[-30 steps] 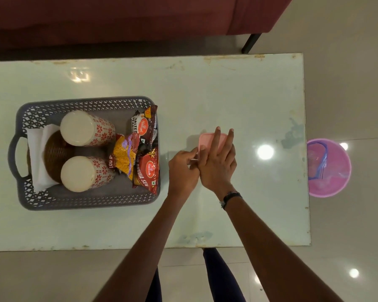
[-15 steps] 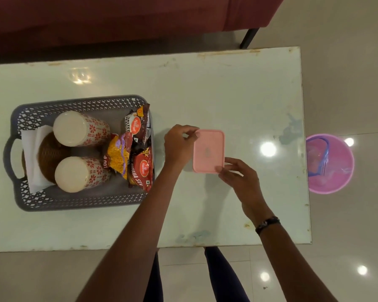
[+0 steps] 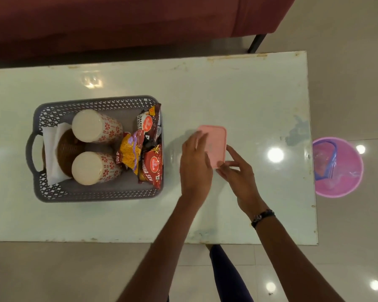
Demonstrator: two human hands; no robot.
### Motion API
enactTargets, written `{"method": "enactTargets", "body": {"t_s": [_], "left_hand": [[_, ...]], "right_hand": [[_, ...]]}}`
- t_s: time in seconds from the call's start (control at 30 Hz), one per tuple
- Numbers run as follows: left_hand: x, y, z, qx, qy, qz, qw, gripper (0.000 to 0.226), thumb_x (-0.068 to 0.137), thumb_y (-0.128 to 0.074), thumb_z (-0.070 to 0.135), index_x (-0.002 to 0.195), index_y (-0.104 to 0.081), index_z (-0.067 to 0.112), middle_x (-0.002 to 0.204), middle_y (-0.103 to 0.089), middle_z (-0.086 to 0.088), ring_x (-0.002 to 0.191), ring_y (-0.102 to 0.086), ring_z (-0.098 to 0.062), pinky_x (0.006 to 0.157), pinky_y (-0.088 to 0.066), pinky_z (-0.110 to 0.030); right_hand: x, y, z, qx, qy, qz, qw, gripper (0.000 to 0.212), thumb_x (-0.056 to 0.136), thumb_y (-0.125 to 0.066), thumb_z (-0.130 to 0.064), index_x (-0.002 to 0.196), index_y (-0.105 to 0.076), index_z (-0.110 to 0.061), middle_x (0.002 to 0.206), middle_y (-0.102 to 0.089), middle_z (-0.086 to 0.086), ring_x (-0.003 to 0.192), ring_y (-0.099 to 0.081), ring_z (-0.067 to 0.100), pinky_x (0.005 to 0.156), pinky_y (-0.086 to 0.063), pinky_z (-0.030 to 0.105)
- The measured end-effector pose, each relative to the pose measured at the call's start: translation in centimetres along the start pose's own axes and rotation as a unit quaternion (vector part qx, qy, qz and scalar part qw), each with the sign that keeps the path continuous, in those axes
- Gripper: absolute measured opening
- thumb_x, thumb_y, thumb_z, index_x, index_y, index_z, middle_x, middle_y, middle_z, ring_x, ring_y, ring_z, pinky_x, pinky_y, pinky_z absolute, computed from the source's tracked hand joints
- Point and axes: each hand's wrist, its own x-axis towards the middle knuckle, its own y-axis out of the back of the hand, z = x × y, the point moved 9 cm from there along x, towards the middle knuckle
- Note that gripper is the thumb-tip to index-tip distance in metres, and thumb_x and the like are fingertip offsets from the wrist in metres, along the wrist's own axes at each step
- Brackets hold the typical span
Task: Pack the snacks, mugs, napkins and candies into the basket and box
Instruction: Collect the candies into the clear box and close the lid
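Note:
A small pink box (image 3: pixel 215 142) with its lid on lies on the white table (image 3: pixel 238 88). My left hand (image 3: pixel 194 164) rests flat over the box's left side, fingers spread. My right hand (image 3: pixel 238 173) pinches the box's near right corner. To the left stands a grey basket (image 3: pixel 92 196) holding two upturned patterned mugs (image 3: pixel 96 126) (image 3: pixel 95 168), white napkins (image 3: pixel 51 153) around a brown woven item (image 3: pixel 67 152), and several snack packets (image 3: pixel 148 147) at its right end. The box's contents are hidden.
A pink bucket (image 3: pixel 338 168) with a blue handle stands on the floor off the table's right end. A dark red sofa (image 3: pixel 129 18) runs along the far side. My legs show under the near table edge.
My left hand has shifted from the box's far left corner onto its left top. My right hand has moved up to the near right corner. The box stays in place.

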Motion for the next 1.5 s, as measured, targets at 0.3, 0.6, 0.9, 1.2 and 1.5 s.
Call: {"method": "enactTargets", "body": {"t_s": [0.3,0.6,0.9,1.2,1.5], "left_hand": [[-8.1,-0.6,-3.9,0.055,-0.015,-0.018,0.998,0.056,0.087,-0.059,0.008,0.14,-0.04,0.008,0.146,-0.043,-0.009,0.136,-0.038,-0.023,0.109,-0.034,-0.036],[-8.2,0.0,-5.6,0.068,-0.015,-0.013,0.997,0.06,0.084,-0.064,0.007,0.138,-0.04,0.003,0.144,-0.044,-0.013,0.134,-0.041,-0.024,0.105,-0.041,-0.038],[-8.2,0.3,-5.9,0.05,-0.012,-0.014,0.999,0.057,0.086,-0.063,0.011,0.139,-0.041,0.006,0.145,-0.043,-0.01,0.134,-0.041,-0.023,0.1,-0.04,-0.031],[-8.4,2.8,-6.5,-0.004,-0.052,-0.011,0.999,0.051,0.089,-0.058,0.011,0.138,-0.042,0.009,0.143,-0.047,-0.009,0.134,-0.042,-0.022,0.095,-0.044,-0.028],[-9.2,11.4,-11.0,-0.095,-0.097,0.006,0.991,0.039,0.094,-0.05,0.013,0.132,-0.048,0.014,0.134,-0.054,-0.005,0.127,-0.044,-0.009,0.097,-0.045,-0.019]], "right_hand": [[1.3,-5.3,-1.2,-0.134,0.045,0.01,0.99,0.047,0.089,-0.06,-0.019,0.132,-0.05,-0.034,0.094,-0.065,0.002,0.102,-0.062,0.019,0.096,-0.05,0.037],[0.2,-7.3,-1.0,-0.136,0.035,-0.002,0.99,0.047,0.09,-0.061,-0.022,0.135,-0.048,-0.025,0.118,-0.064,0.01,0.102,-0.064,0.021,0.092,-0.05,0.029],[0.0,-7.2,-1.3,-0.112,0.017,-0.037,0.993,0.051,0.087,-0.064,-0.018,0.135,-0.048,-0.02,0.11,-0.067,0.011,0.093,-0.063,0.017,0.088,-0.053,0.031],[-0.2,-7.6,-1.1,-0.148,0.036,-0.009,0.988,0.049,0.089,-0.062,-0.024,0.136,-0.048,-0.023,0.11,-0.064,0.01,0.103,-0.061,0.024,0.076,-0.052,0.022],[-5.5,-6.8,-3.8,-0.17,0.089,0.232,0.954,0.039,0.093,-0.053,-0.033,0.129,-0.051,-0.018,0.116,-0.066,0.008,0.1,-0.063,0.024,0.093,-0.05,0.046]]}}
